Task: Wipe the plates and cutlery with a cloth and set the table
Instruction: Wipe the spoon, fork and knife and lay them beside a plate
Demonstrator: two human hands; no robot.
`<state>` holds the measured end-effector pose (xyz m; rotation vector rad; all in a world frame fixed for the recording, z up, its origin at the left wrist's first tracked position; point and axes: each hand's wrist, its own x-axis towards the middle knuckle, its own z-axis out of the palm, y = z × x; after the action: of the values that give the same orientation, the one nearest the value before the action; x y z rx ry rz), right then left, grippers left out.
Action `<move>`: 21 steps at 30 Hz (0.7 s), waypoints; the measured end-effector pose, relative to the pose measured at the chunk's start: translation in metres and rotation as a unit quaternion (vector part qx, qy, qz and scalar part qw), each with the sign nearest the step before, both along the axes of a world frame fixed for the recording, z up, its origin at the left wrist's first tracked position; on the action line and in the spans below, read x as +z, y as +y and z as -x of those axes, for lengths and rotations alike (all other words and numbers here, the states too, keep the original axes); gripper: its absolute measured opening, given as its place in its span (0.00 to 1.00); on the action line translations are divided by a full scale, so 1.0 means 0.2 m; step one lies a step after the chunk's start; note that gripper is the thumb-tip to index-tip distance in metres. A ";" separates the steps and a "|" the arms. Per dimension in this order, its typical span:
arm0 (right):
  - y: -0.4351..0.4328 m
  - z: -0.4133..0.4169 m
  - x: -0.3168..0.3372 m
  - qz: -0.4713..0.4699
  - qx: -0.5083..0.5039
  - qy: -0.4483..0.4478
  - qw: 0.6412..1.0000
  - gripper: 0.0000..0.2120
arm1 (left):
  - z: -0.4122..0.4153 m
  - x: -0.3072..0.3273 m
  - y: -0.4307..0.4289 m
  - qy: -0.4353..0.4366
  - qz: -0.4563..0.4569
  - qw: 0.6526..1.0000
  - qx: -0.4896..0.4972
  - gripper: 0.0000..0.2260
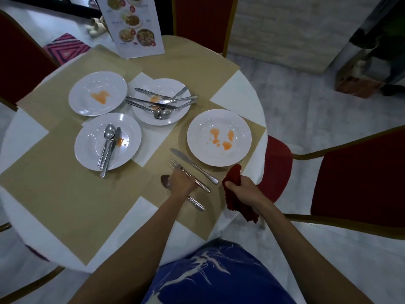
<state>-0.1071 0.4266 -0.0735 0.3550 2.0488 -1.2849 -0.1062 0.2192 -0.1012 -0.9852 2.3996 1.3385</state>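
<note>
The left hand (183,182) lies low in the centre of the frame, palm down across the fork (202,186) and the spoon (166,182). It hides the middle of both, so I cannot tell whether its grip is clenched on a handle or only resting on them. The fork's tines point toward the upper left, and the spoon's bowl shows at the hand's left edge. Just right of the fork, a knife (194,165) lies free on the tan placemat (65,194).

The right hand (243,189) has its grip clenched on a red cloth (240,207). The cloth is bunched above the thumb and hangs down below the hand. Its upper tip comes right up to the near rim of the right-hand plate (219,119), which is smeared orange.

Three more plates crowd the left half of the round white surface (236,93). The upper-left plate (87,84) has an orange smear, the middle plate (157,84) is heaped with crossed cutlery, and the lower-left plate (87,148) carries a spoon and a knife side by side.

A menu card (131,25) stands at the upper edge of the surface. Red chairs ring it, one at top centre (203,18) and another at right (359,176).
</note>
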 end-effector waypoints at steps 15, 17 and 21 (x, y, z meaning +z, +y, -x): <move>-0.01 0.08 -0.03 -0.023 0.076 0.026 0.996 0.11 | -0.02 0.02 0.00 -0.040 -0.017 0.999 0.014 0.09; -0.02 0.08 -0.04 -0.028 0.082 0.029 0.996 0.13 | -0.02 0.01 0.00 -0.038 -0.023 0.999 0.027 0.09; -0.03 0.07 -0.06 -0.030 0.086 0.022 0.996 0.13 | -0.03 -0.01 0.01 -0.031 -0.029 0.999 0.030 0.08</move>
<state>-0.1216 0.4198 -0.0862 0.1738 2.1080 -1.1386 -0.1010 0.2203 -0.1025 -1.0754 2.2900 1.3670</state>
